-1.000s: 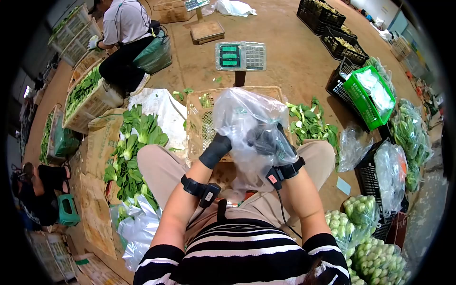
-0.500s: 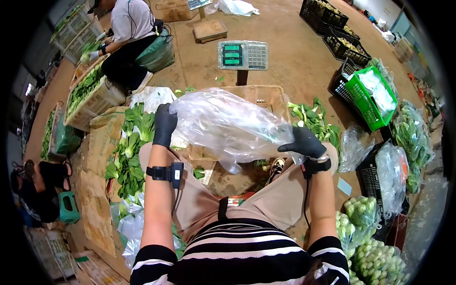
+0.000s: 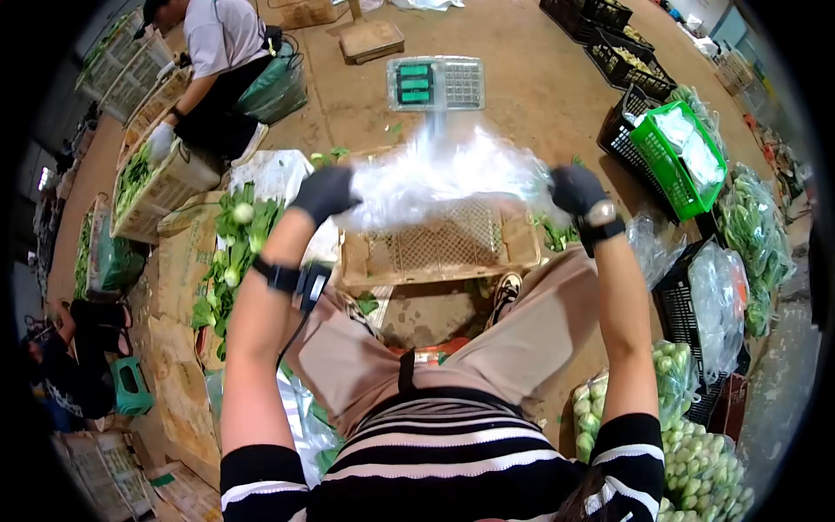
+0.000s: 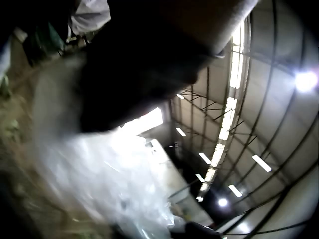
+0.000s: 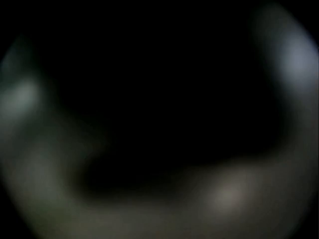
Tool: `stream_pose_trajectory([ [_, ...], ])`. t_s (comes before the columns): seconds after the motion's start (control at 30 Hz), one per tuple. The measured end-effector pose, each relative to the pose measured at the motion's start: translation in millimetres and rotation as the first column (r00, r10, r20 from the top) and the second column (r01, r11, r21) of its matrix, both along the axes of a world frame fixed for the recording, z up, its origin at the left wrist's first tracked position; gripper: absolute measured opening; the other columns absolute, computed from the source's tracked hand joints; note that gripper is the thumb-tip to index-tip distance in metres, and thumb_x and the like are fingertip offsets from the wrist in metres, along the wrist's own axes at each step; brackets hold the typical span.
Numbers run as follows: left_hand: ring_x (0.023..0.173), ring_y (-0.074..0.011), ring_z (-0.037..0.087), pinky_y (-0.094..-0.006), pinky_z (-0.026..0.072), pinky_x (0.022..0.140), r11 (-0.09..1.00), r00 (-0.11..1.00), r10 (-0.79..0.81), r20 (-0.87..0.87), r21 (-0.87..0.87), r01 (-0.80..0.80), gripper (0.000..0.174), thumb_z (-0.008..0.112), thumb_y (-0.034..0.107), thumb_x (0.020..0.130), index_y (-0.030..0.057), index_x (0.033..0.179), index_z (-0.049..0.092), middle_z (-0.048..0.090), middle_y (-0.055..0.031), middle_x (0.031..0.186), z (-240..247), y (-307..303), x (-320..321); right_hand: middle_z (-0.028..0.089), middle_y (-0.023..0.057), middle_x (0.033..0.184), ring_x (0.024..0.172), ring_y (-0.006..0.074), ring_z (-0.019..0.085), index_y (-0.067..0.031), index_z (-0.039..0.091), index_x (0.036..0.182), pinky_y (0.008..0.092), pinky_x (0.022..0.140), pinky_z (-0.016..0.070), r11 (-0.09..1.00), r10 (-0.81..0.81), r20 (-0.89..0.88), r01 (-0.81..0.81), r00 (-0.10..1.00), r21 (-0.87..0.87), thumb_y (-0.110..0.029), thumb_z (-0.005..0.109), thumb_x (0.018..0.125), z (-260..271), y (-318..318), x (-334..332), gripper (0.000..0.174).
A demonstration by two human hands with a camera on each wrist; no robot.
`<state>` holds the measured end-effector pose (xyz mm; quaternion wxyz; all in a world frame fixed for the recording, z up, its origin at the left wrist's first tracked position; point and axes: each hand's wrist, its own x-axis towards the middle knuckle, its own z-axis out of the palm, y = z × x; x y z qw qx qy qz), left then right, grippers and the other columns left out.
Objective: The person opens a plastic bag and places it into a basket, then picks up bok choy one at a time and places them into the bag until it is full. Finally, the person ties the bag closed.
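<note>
- Black-gloved in the head view, our left grip (image 3: 326,193) is closed around one end of a clear plastic bag (image 3: 444,178), and our right grip (image 3: 577,189) clasps the other.
- We hold the bag stretched between both sides, above a beige mesh crate (image 3: 426,245); its middle is blurred and bright.
- Just beyond the bag we see the scale display (image 3: 435,83), its green panels lit.
- Leafy greens (image 3: 233,261) lie to our left, near our knee, and more loose greens (image 3: 557,233) lie beside the crate on our right.
- Farther right we have a green basket (image 3: 694,202) with plastic inside, and bagged vegetables (image 3: 700,470) sit by our right elbow.
- From the left wrist, our left grip is a dark shape over the whitish, blurred bag, with the roof (image 4: 279,109) and its lights to one side.
- From the right wrist, we get only dark blur and cannot tell the grip there.
</note>
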<state>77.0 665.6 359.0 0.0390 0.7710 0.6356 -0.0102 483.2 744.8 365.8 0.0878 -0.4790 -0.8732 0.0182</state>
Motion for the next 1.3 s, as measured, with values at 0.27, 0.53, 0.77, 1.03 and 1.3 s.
stream_pose_trajectory([
  [0.27,0.082,-0.0264,0.058,-0.0324,0.0444,0.074,0.940,0.611,0.338,0.716,-0.221,-0.261,0.051,0.069,0.029,0.064,-0.0075,0.097,0.054,0.059,-0.0198,0.090,-72,-3,-11,0.057,0.0220,0.094,0.084,0.0350,0.056,-0.0046,0.052,0.108,0.0393,0.073,0.0439,0.955,-0.296,-0.227,0.294,0.928,-0.043,-0.032,0.063,0.070,12,5,13,0.048],
  [0.53,0.093,-0.0190,0.053,-0.0287,0.0404,0.083,0.945,0.284,0.326,0.902,-0.320,-0.068,0.051,0.068,0.009,0.063,-0.0048,0.108,0.048,0.056,-0.0120,0.103,-98,12,31,0.060,0.0147,0.087,0.080,0.0286,0.058,-0.0036,0.058,0.089,0.0360,0.072,0.0443,0.919,0.312,-0.554,-0.393,0.771,-0.029,-0.017,0.058,0.072,12,-63,-120,0.022],
  [0.77,0.097,-0.0168,0.050,-0.0283,0.0384,0.086,0.956,0.297,0.233,0.926,-0.275,0.107,0.058,0.072,0.013,0.064,-0.0030,0.113,0.044,0.054,-0.0096,0.105,-61,14,63,0.056,0.0149,0.101,0.090,0.0237,0.054,-0.0056,0.057,0.097,0.0365,0.076,0.0444,0.980,0.125,-0.221,-0.155,0.967,-0.123,-0.015,0.049,0.073,-210,28,-138,0.027],
  [1.03,0.099,-0.0350,0.048,-0.0395,0.0390,0.085,0.862,0.491,-0.503,0.711,0.373,0.344,0.055,0.071,0.032,0.062,-0.0025,0.100,0.050,0.048,-0.0202,0.109,-66,-38,130,0.056,0.0145,0.100,0.088,0.0239,0.054,-0.0054,0.056,0.098,0.0366,0.075,0.0446,0.962,0.029,-0.138,-0.066,0.990,-0.264,-0.020,0.050,0.073,-203,53,-136,0.029],
  [1.3,0.086,-0.0304,0.054,-0.0377,0.0437,0.076,0.951,0.569,-0.309,0.762,0.246,0.187,0.008,0.051,0.012,0.069,0.0043,0.071,0.053,0.055,-0.0176,0.089,-9,-99,113,0.056,0.0141,0.100,0.086,0.0242,0.054,-0.0052,0.056,0.099,0.0368,0.074,0.0448,0.927,-0.179,-0.454,-0.005,0.873,-0.376,-0.025,0.050,0.074,-123,64,-92,0.032],
])
